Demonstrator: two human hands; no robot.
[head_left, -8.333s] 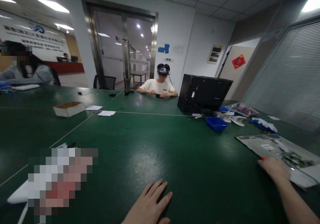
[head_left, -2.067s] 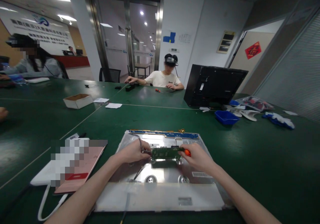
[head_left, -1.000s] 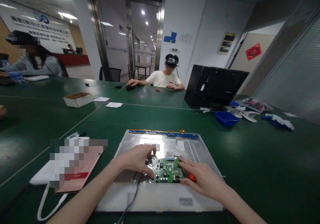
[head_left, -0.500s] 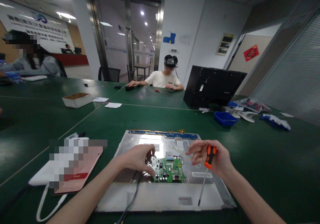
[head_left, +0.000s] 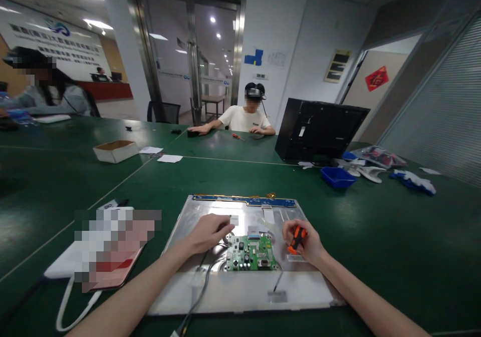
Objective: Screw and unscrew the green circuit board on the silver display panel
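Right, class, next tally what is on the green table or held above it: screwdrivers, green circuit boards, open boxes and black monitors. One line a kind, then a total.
Screwdrivers: 2
Green circuit boards: 1
Open boxes: 1
Black monitors: 1
Total: 5

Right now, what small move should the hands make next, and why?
Perhaps bring the screwdriver to a corner of the green board, which lies on the metal panel: the right hand holds its handle, but the tip is off the board.

The head camera looks forward and down across the green table (head_left: 233, 179).
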